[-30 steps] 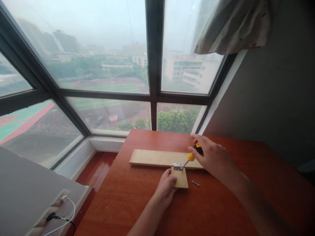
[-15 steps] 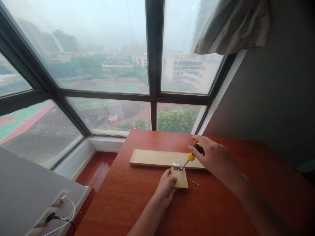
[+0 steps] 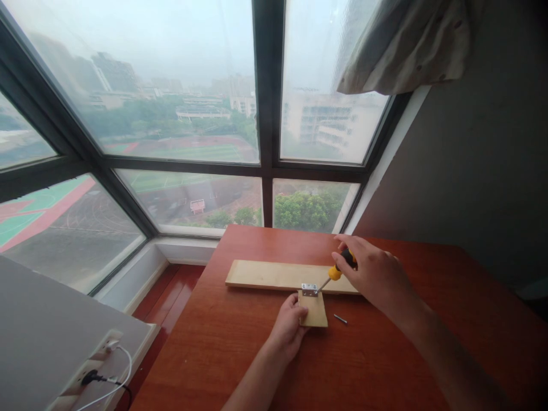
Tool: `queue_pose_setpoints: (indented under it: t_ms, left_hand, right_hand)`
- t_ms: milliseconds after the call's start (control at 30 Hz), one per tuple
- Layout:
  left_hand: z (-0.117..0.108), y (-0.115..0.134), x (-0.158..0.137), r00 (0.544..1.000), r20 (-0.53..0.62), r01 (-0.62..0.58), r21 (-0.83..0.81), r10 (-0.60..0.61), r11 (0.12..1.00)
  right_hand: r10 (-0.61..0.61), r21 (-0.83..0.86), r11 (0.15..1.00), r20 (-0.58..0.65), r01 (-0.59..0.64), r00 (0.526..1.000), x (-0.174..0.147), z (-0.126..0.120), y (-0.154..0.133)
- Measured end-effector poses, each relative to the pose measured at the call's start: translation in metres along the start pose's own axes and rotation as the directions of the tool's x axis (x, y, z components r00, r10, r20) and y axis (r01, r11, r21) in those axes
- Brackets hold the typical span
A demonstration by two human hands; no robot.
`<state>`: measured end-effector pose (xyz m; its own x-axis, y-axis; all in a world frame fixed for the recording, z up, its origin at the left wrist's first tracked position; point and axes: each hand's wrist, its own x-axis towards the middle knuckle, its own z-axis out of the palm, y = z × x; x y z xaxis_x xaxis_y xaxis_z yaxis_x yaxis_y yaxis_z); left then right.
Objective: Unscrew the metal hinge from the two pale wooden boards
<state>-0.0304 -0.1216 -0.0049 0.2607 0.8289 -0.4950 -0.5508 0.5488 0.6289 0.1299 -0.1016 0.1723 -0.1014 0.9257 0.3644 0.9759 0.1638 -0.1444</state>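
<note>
The left hand (image 3: 290, 324) is clamped on a small, pale, flat rectangular wooden piece (image 3: 314, 314), thumb on its upper face and the other fingers wrapped around the left edge and underneath. The piece is held over a reddish-brown wooden table (image 3: 214, 354), near the middle of its visible top; whether its underside touches the surface I cannot tell. At its far edge sits a small, silvery metal hinge-like bracket (image 3: 309, 290) with holes in it. The right hand (image 3: 381, 277) is closed around the black-and-yellow handle of a screwdriver with a thin metal shaft (image 3: 335, 273), thumb on the near side and fingers curled over the top. The screwdriver slants down to the left, its tip at the right end of the bracket; the exact contact is too small to make out. Just beyond the bracket, a long, pale, flat wooden board (image 3: 265, 275) lies across the table, its right end partly hidden by the right hand. A short, thin, grey metal pin or screw (image 3: 341, 319) lies on the table just to the right of the small piece, apart from both hands. Past the table's far edge stand large, dark-framed glass windows (image 3: 192, 197), and a pale patterned fabric curtain (image 3: 402, 57) hangs at upper right.
</note>
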Motion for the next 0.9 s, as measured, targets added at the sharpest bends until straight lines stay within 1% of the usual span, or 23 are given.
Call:
queue_pose_setpoints:
  t_ms: [33,100,167,233,300,367,433,567,633,700,767,833,900]
  left_hand:
    - [0.000,0.000,0.001,1.000,-0.002,0.001,-0.001,-0.001,1.000]
    - [-0.001,-0.001,0.001,1.000,-0.002,0.005,-0.007,-0.005,1.000]
    - [-0.001,-0.001,0.002,1.000,0.001,0.005,-0.015,-0.005,1.000]
    - [-0.001,-0.001,0.001,1.000,0.005,0.003,-0.017,-0.003,1.000]
    - [-0.001,-0.001,0.001,1.000,0.005,0.001,-0.012,-0.001,1.000]
    - [-0.001,0.000,0.001,1.000,0.003,0.001,-0.008,-0.001,1.000]
    - [-0.001,0.000,0.001,1.000,0.001,0.005,-0.008,-0.005,1.000]
    - [-0.001,0.000,0.001,1.000,0.002,0.011,-0.006,-0.011,1.000]
    - [0.000,0.000,0.000,1.000,0.005,0.008,-0.003,-0.008,1.000]
    - [0.000,0.001,-0.001,1.000,0.003,0.009,0.000,-0.009,1.000]
    - [0.001,0.002,-0.002,1.000,-0.002,0.012,0.002,-0.012,1.000]
    - [0.002,0.002,-0.003,1.000,-0.008,0.015,0.003,-0.015,1.000]
    - [0.002,0.002,-0.003,1.000,-0.014,0.014,0.002,-0.014,1.000]
  right_hand:
    - [-0.019,0.042,0.999,0.012,0.019,1.000,-0.001,-0.001,0.001]
    - [-0.095,0.142,0.986,0.040,0.088,0.995,-0.002,-0.004,0.002]
    - [-0.161,0.200,0.968,0.042,0.150,0.986,-0.003,-0.004,0.002]
    - [-0.144,0.172,0.976,0.029,0.137,0.989,-0.003,-0.003,0.002]
    - [-0.073,0.109,0.992,0.028,0.070,0.997,-0.001,-0.002,0.001]
    - [-0.032,0.093,0.995,0.045,0.028,0.998,0.000,-0.001,0.000]
    - [-0.050,0.129,0.991,0.055,0.043,0.997,-0.001,-0.001,0.000]
    - [-0.133,0.204,0.971,0.041,0.122,0.990,-0.003,-0.002,0.001]
    - [-0.120,0.180,0.977,0.020,0.114,0.993,-0.003,0.000,0.002]
    - [-0.077,0.131,0.989,0.001,0.076,0.997,-0.002,0.003,0.002]
    - [-0.056,0.121,0.991,-0.006,0.056,0.998,0.000,0.006,0.003]
    - [-0.076,0.183,0.980,-0.003,0.075,0.997,0.001,0.007,0.005]
    - [-0.098,0.289,0.953,-0.002,0.094,0.995,0.002,0.005,0.006]
